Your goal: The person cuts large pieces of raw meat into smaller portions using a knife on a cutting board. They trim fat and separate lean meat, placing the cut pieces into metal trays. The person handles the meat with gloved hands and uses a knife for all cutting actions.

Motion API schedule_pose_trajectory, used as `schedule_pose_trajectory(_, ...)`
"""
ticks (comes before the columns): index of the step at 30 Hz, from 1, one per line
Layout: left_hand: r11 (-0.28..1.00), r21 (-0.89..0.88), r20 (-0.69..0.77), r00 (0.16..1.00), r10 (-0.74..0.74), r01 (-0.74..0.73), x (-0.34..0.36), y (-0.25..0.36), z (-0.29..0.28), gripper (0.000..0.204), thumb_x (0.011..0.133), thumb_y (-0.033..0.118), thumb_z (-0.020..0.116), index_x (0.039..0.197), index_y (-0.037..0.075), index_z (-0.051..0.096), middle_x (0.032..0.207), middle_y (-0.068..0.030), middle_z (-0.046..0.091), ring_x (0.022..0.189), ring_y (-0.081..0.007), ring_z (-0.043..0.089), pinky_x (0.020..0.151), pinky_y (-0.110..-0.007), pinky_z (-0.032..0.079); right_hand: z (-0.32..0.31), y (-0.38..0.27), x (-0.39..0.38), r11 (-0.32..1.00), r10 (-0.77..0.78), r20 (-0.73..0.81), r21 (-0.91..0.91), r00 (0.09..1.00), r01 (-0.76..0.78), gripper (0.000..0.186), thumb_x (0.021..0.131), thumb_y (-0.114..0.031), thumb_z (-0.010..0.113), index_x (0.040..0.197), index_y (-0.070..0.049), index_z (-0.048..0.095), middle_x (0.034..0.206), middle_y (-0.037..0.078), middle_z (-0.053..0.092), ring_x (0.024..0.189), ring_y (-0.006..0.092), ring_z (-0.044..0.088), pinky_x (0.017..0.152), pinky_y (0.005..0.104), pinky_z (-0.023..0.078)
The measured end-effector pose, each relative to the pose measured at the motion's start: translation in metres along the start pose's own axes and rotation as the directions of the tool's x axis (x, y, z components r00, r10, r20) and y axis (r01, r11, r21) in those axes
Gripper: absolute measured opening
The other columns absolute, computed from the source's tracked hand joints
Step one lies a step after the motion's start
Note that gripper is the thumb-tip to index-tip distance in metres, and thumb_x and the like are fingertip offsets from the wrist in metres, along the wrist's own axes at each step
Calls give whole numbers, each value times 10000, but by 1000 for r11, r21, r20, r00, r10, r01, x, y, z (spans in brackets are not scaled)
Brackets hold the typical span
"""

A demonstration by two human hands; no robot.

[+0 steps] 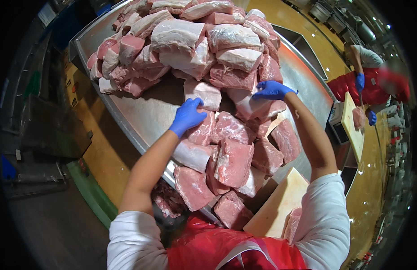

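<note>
Large cuts of raw pork, pink with white fat, lie heaped on a metal table. My left hand (189,117), in a blue glove, has its fingers bent against a fat-topped pork cut (204,93) at the near edge of the heap. A pink pork cut (200,131) lies just below that hand. To the right, my blue-gloved right hand (273,90) grips the upper corner of another pork cut (245,102). Parts of its fingers are hidden from sight. Several loose cuts, among them a thick pork cut (234,162), lie between my forearms.
The metal table (123,112) has a raised rim. A pale cutting board (280,198) with a meat piece (293,222) is near my right elbow. Dark red meat (168,202) sits below the left rim. At right, a co-worker (374,85) stands by another board (352,128).
</note>
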State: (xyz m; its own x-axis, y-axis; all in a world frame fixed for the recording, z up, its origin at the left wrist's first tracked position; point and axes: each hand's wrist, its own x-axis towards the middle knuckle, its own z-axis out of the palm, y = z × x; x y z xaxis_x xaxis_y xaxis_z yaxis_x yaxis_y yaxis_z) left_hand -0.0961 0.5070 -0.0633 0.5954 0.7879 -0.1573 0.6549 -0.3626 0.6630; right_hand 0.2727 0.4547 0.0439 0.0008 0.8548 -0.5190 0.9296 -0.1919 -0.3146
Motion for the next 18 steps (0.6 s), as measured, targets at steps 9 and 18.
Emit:
schedule_pose_trajectory(9, 837, 477, -335, 825, 456, -269, 150, 25, -234, 734, 847, 687, 606, 1356, 159, 632, 1334, -160, 643, 1241, -332, 607, 1063, -450, 455, -131, -109, 86, 958, -271, -514, -61, 814, 280, 905, 816, -719, 643, 1436, -68, 543, 1366, 214, 619, 1280, 403, 573, 1082, 434, 447)
schedule_pose_trajectory(18, 799, 480, -413, 710, 570, -362, 113, 5, -69, 531, 855, 493, 719, 1215, 103, 706, 1273, -178, 643, 1239, -381, 541, 1081, -492, 403, -66, -73, 111, 985, -160, -461, -22, 873, 169, 936, 812, -804, 515, 1461, -130, 532, 1403, 226, 586, 1336, 417, 521, 1135, 460, 391)
